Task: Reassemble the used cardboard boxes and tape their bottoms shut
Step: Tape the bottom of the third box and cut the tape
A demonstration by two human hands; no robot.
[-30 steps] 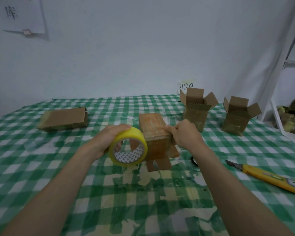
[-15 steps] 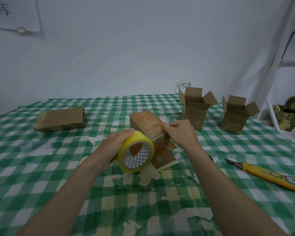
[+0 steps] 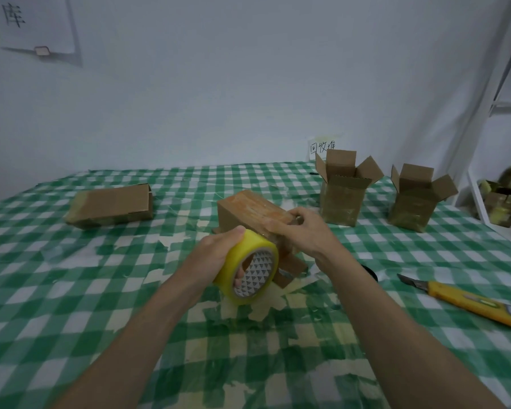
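Observation:
A small cardboard box stands upside down in the middle of the green checked table, its taped bottom face up and its open flaps splayed on the cloth. My right hand grips the box's near right top edge, fingers curled over it. My left hand grips a yellow tape roll pressed against the box's near side, fingers through the core.
Two upright boxes with open top flaps stand at the back right. A flattened box lies at the back left. A yellow utility knife lies at the right. Tape scraps litter the cloth. A white frame rises at right.
The box has turned so its long side angles away to the left. The tape roll moved down and right along the box's near side; my right hand stayed on the top edge.

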